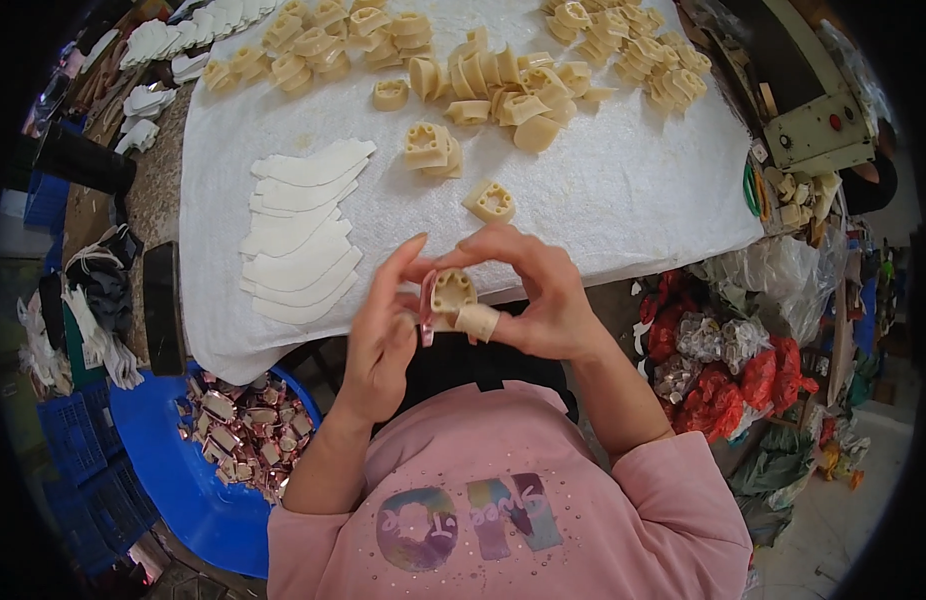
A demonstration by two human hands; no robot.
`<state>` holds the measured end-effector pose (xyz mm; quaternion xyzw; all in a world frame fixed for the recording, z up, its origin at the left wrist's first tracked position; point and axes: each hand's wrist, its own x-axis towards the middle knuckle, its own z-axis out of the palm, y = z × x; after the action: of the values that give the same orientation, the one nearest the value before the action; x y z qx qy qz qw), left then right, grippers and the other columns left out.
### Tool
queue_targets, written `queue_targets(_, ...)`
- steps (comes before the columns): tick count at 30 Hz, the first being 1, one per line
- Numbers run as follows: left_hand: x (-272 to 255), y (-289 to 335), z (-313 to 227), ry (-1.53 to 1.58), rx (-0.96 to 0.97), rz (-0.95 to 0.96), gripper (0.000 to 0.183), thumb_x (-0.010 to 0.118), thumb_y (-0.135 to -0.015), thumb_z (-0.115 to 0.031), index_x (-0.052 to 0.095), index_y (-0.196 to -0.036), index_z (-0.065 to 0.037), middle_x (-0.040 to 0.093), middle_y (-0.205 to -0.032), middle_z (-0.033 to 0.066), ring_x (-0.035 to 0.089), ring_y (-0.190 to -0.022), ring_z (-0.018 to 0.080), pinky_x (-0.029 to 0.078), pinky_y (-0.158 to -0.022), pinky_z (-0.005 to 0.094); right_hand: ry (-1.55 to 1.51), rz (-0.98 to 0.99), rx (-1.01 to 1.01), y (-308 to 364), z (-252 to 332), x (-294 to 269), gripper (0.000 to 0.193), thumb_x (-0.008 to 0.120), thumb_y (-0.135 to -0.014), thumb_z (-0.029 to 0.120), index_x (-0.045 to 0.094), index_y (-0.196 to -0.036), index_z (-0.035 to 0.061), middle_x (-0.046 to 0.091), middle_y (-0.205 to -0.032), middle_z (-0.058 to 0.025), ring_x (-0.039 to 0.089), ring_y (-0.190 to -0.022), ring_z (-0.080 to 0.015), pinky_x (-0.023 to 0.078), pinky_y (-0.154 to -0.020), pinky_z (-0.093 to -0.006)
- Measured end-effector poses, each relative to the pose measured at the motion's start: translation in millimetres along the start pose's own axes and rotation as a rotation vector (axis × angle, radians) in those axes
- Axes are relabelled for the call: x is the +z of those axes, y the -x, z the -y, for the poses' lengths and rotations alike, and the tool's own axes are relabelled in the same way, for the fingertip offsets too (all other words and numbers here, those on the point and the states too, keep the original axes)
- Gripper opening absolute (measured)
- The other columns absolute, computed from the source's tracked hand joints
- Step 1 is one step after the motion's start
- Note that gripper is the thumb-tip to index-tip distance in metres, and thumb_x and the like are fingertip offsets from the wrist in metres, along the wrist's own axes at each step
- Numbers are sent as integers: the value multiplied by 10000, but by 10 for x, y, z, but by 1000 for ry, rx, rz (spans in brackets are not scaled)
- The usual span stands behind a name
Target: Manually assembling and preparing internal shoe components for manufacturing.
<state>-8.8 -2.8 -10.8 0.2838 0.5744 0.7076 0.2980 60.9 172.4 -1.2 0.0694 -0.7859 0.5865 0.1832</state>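
Between my two hands, just off the table's near edge, is a cream moulded plastic block (pixel 454 291), hollow at its face, much like a shoe heel. A shiny pink metallic piece (pixel 427 308) lies along its left side. My left hand (pixel 388 325) closes on that side, fingers against the pink piece. Opposite it, my right hand (pixel 533 290) grips the block between fingers and thumb; a beige wrap covers the thumb. On the table beyond lie a single similar block (pixel 490 202) and a small stack of blocks (pixel 432 150).
White cloth covers the table (pixel 623 210). Overlapping white curved sheets (pixel 301 240) lie left, with many cream blocks (pixel 513 85) at the back. A blue basin (pixel 213 520) of pink metallic pieces (pixel 233 425) stands lower left. Red plastic bags (pixel 718 405) sit at right.
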Motion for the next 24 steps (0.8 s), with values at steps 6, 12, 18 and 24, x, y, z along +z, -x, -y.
queue_targets(6, 161, -31, 62, 274, -136, 67, 567, 406, -901, -273, 222, -1361, 2, 477, -1107, 96, 516, -872, 139, 439, -735, 262, -208, -79, -49, 58, -98, 210, 454, 742, -682, 97, 567, -1101, 89, 616, -1002, -46, 575, -814, -223, 457, -726, -327)
queue_targets(12, 146, 30, 167, 159, -50, -4, 528, 384, -932, -337, 236, -1329, -21, 486, -1070, 89, 525, -858, 139, 459, -717, 257, 173, -159, -165, 58, -122, 282, 272, 634, -808, 164, 562, -1048, 59, 577, -946, -72, 585, -726, -183, 486, -648, -297)
queue_targets(18, 318, 8, 48, 93, 59, -68, 731, 283, -921, -570, 206, -1354, 15, 452, -1167, 117, 506, -942, 124, 446, -730, 232, -674, 125, 674, -114, 58, 209, 172, 492, -913, 209, 549, -928, 48, 565, -899, -75, 563, -515, -84, 437, -333, -185)
queue_targets(24, 397, 48, 85, -18, 92, -147, 611, 283, -952, -479, 298, -1270, 42, 461, -1087, 124, 494, -915, 118, 426, -744, 228, -630, 73, 487, 45, -11, 321, 159, 522, -906, 199, 539, -909, 41, 536, -976, -62, 546, -574, -63, 442, -361, -169)
